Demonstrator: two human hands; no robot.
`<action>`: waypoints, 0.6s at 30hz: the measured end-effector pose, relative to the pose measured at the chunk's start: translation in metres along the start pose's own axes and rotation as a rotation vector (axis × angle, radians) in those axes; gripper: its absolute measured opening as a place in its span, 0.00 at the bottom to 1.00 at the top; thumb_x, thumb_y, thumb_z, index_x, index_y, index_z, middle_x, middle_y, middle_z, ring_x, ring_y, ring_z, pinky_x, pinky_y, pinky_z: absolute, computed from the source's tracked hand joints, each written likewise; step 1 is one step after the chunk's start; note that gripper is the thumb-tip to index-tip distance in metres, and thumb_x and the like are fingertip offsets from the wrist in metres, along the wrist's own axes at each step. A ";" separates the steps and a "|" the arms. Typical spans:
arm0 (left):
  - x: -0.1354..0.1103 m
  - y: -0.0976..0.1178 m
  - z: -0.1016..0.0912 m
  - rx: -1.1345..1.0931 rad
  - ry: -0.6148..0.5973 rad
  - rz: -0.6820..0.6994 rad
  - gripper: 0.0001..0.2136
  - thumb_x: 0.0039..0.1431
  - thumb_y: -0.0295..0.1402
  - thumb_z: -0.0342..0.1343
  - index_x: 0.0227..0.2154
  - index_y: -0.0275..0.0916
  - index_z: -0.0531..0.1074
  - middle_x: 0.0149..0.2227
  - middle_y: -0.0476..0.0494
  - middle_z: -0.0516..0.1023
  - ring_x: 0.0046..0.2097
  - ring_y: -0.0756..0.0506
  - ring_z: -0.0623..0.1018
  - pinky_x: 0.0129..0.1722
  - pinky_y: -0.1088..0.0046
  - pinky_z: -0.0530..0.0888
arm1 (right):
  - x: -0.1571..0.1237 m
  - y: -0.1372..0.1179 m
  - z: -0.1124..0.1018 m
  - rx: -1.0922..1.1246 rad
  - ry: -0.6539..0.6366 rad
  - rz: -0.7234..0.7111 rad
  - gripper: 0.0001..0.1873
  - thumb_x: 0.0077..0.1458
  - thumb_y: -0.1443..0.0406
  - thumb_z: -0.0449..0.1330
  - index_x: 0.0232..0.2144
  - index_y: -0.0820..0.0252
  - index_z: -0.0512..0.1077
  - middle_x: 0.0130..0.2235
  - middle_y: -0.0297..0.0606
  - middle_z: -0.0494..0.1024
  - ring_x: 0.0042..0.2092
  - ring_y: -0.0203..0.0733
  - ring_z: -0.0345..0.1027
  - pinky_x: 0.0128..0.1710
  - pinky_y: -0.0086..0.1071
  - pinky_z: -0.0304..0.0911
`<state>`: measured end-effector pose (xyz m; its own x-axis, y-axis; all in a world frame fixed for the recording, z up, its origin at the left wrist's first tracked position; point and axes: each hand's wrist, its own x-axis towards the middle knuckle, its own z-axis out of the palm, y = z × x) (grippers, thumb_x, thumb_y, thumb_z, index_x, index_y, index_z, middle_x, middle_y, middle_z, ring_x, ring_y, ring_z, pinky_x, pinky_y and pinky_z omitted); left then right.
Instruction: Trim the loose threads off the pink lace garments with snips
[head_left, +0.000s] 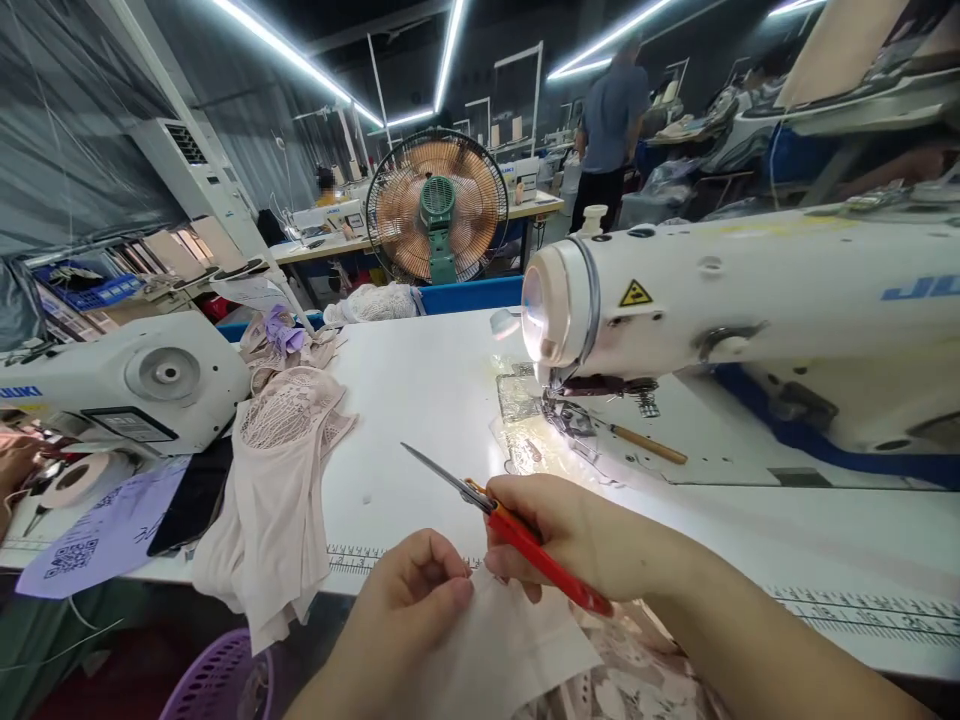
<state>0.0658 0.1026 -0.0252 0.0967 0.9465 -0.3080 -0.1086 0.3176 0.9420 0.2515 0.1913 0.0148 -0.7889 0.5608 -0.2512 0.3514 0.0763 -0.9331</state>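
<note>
Red-handled scissors [544, 560] are gripped in my right hand [559, 525], their blades pointing up and left over the white table. Between thumb and fingers, my left hand [416, 600] pinches the edge of a pale fabric piece [502, 640]. The right fingertips also meet that edge, close to the left ones. Below my right wrist hangs lace fabric [615, 665], partly hidden by the arm; whether it is joined to the pale piece I cannot tell. Just beyond my hands is a sewing machine [570, 310] with its needle area lit.
Pale lace garments [281, 470] are heaped at the left, beside a phone [191, 500] and a purple paper [105, 530]. A second machine [157, 380] stands there. A wooden-handled tool [649, 443] lies under the near machine's arm. Behind are a large fan [439, 205] and a standing person [611, 130].
</note>
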 end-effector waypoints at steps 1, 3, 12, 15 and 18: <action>0.000 -0.001 -0.002 -0.014 -0.007 -0.017 0.17 0.46 0.43 0.66 0.25 0.36 0.68 0.21 0.54 0.65 0.21 0.56 0.57 0.23 0.79 0.53 | 0.001 -0.001 -0.001 0.010 -0.019 0.006 0.12 0.51 0.60 0.61 0.27 0.57 0.60 0.25 0.29 0.71 0.26 0.39 0.69 0.19 0.27 0.61; -0.001 -0.002 -0.004 -0.061 -0.003 -0.031 0.18 0.45 0.43 0.67 0.25 0.36 0.67 0.22 0.53 0.67 0.22 0.55 0.59 0.23 0.79 0.53 | 0.004 -0.002 -0.001 0.006 -0.040 0.008 0.12 0.51 0.61 0.61 0.27 0.56 0.60 0.24 0.28 0.71 0.26 0.38 0.69 0.19 0.26 0.61; -0.003 -0.003 -0.001 -0.046 0.099 0.039 0.18 0.43 0.43 0.69 0.22 0.35 0.68 0.24 0.49 0.70 0.28 0.51 0.65 0.28 0.77 0.60 | 0.008 -0.008 0.001 -0.247 -0.026 -0.066 0.14 0.51 0.68 0.60 0.22 0.57 0.56 0.23 0.27 0.65 0.22 0.34 0.60 0.17 0.26 0.52; -0.003 -0.006 0.000 -0.045 0.107 0.079 0.17 0.43 0.43 0.69 0.23 0.35 0.69 0.24 0.49 0.69 0.28 0.51 0.66 0.29 0.77 0.61 | 0.010 -0.007 0.001 -0.314 -0.017 -0.091 0.15 0.48 0.73 0.59 0.22 0.56 0.55 0.22 0.26 0.63 0.22 0.33 0.55 0.18 0.27 0.49; -0.005 -0.006 0.002 -0.067 0.049 0.084 0.15 0.45 0.41 0.68 0.28 0.36 0.73 0.27 0.48 0.72 0.32 0.49 0.68 0.34 0.75 0.64 | 0.014 -0.007 0.003 -0.347 0.002 -0.117 0.15 0.45 0.73 0.60 0.21 0.56 0.56 0.24 0.27 0.63 0.24 0.35 0.52 0.20 0.28 0.48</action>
<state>0.0678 0.0960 -0.0295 0.0359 0.9712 -0.2357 -0.1799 0.2383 0.9544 0.2371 0.1963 0.0169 -0.8327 0.5337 -0.1474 0.4095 0.4145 -0.8127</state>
